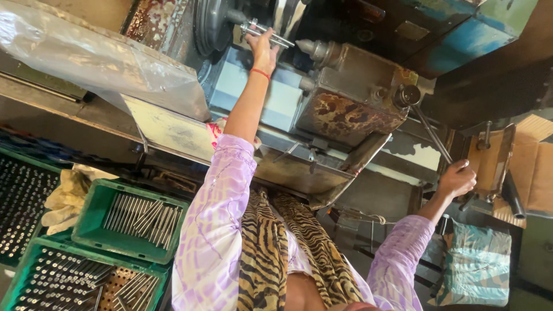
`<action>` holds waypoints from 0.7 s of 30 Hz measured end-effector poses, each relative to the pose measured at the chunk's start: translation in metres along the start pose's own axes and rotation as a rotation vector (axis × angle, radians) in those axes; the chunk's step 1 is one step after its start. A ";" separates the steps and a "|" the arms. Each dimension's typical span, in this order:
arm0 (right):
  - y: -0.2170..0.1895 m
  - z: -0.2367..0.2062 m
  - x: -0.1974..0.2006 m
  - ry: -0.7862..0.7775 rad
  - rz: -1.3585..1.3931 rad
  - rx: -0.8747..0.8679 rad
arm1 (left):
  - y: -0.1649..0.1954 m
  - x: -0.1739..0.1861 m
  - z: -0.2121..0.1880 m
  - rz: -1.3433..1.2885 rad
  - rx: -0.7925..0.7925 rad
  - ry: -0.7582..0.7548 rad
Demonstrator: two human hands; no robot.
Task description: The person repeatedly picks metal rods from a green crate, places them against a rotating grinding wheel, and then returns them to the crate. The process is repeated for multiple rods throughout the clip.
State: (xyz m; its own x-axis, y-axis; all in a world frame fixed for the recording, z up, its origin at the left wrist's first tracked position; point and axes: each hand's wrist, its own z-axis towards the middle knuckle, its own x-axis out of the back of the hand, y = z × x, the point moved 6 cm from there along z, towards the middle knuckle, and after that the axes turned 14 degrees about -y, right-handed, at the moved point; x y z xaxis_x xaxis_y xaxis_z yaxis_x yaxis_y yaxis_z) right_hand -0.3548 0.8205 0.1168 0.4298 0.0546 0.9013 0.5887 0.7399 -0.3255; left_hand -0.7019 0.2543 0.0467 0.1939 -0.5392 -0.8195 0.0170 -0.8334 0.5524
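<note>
My left hand (264, 50) reaches up to the lathe's chuck (214, 23) and grips a thin shiny metal rod (269, 34) set across it. A red thread circles that wrist. Off to the right, my right hand (457, 179) is closed around the end of a long steel lever (431, 133) that runs up to a round knob on the rusty, worn machine block (348, 109). A pointed centre (308, 47) sticks out just right of the rod. Both arms wear lilac patterned sleeves, and a tiger-striped scarf hangs at my chest.
A green crate (98, 201) of loose steel rods sits lower left, with another green crate (34, 253) of upright rods below it. Nearby lie a pale cloth (66, 193), a clear plastic sheet (86, 55), a cardboard box (533, 167) and a teal bag (478, 262).
</note>
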 end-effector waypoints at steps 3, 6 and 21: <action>0.004 -0.009 -0.004 -0.089 -0.001 0.017 | 0.001 0.000 0.000 -0.066 -0.012 -0.022; 0.010 -0.022 -0.008 -0.138 -0.050 -0.002 | 0.001 -0.001 0.000 -0.118 -0.038 -0.046; 0.018 -0.054 0.003 -0.041 0.074 0.147 | 0.005 -0.011 -0.009 -0.210 -0.047 -0.062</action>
State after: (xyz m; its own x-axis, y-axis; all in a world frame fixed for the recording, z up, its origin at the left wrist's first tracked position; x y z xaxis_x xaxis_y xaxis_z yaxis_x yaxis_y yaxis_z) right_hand -0.3056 0.7978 0.0977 0.4384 0.1376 0.8882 0.4482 0.8231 -0.3487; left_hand -0.6954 0.2569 0.0599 0.1203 -0.3617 -0.9245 0.0962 -0.9226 0.3735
